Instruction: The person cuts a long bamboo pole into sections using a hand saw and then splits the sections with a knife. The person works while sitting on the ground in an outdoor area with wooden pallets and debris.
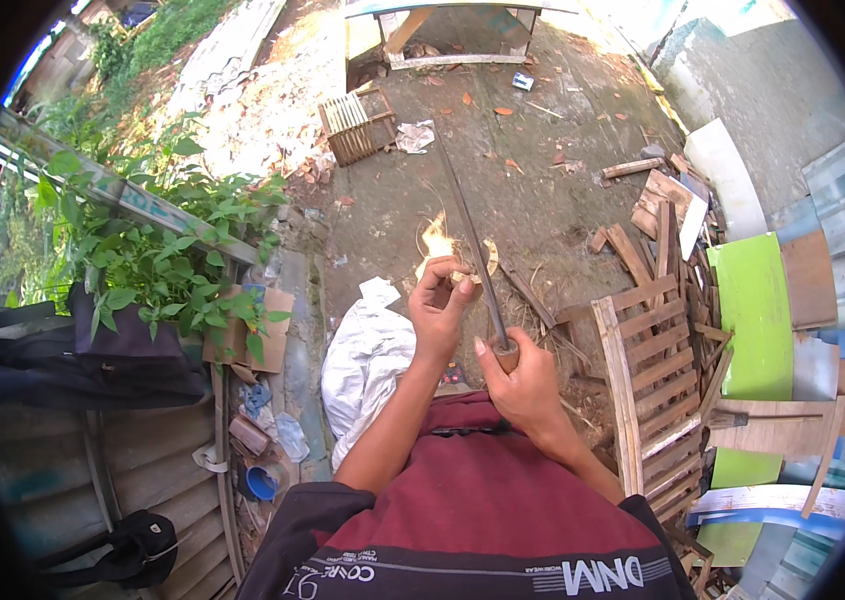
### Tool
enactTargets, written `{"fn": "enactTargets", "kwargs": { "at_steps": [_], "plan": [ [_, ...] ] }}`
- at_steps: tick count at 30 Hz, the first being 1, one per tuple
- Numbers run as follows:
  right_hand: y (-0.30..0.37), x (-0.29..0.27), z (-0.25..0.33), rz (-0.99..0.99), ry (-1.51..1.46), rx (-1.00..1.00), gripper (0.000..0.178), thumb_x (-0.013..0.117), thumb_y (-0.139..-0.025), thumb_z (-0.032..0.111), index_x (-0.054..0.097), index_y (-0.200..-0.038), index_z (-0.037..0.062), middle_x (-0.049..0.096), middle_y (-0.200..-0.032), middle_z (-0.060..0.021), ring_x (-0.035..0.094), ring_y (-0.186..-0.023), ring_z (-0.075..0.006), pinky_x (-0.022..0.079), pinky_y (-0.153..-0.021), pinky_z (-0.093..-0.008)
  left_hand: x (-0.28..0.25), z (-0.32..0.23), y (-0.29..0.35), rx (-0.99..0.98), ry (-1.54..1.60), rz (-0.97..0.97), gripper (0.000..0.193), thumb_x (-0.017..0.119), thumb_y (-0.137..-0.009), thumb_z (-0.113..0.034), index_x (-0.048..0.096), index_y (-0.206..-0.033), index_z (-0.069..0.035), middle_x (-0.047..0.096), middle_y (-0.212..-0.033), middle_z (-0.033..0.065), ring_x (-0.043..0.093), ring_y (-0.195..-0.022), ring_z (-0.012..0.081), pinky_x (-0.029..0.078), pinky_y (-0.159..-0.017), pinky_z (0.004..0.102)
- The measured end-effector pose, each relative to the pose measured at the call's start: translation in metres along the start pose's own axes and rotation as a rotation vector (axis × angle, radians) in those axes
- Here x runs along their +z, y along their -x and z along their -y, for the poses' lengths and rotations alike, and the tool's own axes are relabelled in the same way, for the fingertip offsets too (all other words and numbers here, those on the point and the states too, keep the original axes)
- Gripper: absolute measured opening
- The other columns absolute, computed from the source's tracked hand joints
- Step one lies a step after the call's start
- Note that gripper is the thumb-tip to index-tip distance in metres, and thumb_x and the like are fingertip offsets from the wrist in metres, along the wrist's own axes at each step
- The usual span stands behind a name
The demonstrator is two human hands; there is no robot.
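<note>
My left hand (437, 308) is closed on a small pale piece of wood (466, 278), pinched between thumb and fingers. In my right hand (526, 382) is the round wooden handle of a long, thin, dark metal rod (466, 215), which points up and away to the far side. The rod passes close by the right of the wood piece; whether they touch I cannot tell. Just beyond my left hand, a bright yellow-orange patch (436, 236) on the ground looks like a small flame. A pale curved piece (491, 258) lies beside it.
A white sack (373, 345) lies left of my left arm. To the right stand a slatted wooden frame (655, 375) and a pile of scrap wood (658, 225). Farther off are a small slatted crate (353, 127) and a low table (458, 62). Leafy plants (158, 240) grow at left.
</note>
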State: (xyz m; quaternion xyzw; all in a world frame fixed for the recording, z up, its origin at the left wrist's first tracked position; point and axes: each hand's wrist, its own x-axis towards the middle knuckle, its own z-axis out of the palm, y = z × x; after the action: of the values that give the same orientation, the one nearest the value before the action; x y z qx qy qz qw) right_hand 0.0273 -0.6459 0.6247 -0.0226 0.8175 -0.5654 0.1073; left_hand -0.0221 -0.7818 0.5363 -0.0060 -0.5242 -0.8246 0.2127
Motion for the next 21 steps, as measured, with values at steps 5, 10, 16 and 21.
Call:
{"fn": "enactTargets", "kwargs": {
  "at_steps": [5,10,16,21],
  "plan": [
    [-0.0008,-0.0033,-0.0013,0.023,0.052,0.010,0.035,0.071,-0.093,0.024,0.061,-0.099,-0.0097,0.060,-0.057,-0.0141,0.062,-0.054,-0.0174,0.046,-0.051,-0.0355,0.0034,0.0002,0.0036,0.003,0.040,0.002,0.013,0.069,-0.094,-0.005,0.062,-0.104,0.000,0.049,-0.113,0.0030,0.052,-0.100,0.0099,0.054,-0.082,0.0254],
    [0.0019,-0.0010,-0.0064,-0.007,0.050,-0.012,0.030,0.071,-0.093,0.024,0.062,-0.093,-0.0046,0.057,-0.053,-0.0090,0.054,-0.050,-0.0108,0.042,-0.049,-0.0343,0.0021,0.0012,0.0057,-0.010,0.033,0.008,0.012,0.068,-0.095,-0.004,0.062,-0.104,0.000,0.049,-0.112,0.0031,0.053,-0.098,0.0101,0.053,-0.080,0.0258],
    [0.0042,-0.0026,-0.0063,0.012,0.082,-0.006,0.032,0.071,-0.093,0.024,0.061,-0.096,-0.0064,0.055,-0.051,-0.0112,0.055,-0.049,-0.0123,0.042,-0.048,-0.0352,0.0040,-0.0008,0.0074,0.020,0.025,0.014,0.011,0.068,-0.095,-0.003,0.062,-0.104,0.000,0.050,-0.111,0.0028,0.052,-0.096,0.0095,0.051,-0.076,0.0250],
    [0.0060,-0.0013,-0.0071,0.005,0.082,-0.021,0.033,0.071,-0.092,0.024,0.061,-0.097,-0.0076,0.053,-0.049,-0.0112,0.053,-0.048,-0.0119,0.041,-0.047,-0.0353,0.0025,-0.0010,0.0099,0.014,0.033,0.016,0.011,0.067,-0.095,-0.003,0.062,-0.105,0.000,0.049,-0.112,0.0027,0.052,-0.097,0.0094,0.051,-0.078,0.0255]
  ]
}}
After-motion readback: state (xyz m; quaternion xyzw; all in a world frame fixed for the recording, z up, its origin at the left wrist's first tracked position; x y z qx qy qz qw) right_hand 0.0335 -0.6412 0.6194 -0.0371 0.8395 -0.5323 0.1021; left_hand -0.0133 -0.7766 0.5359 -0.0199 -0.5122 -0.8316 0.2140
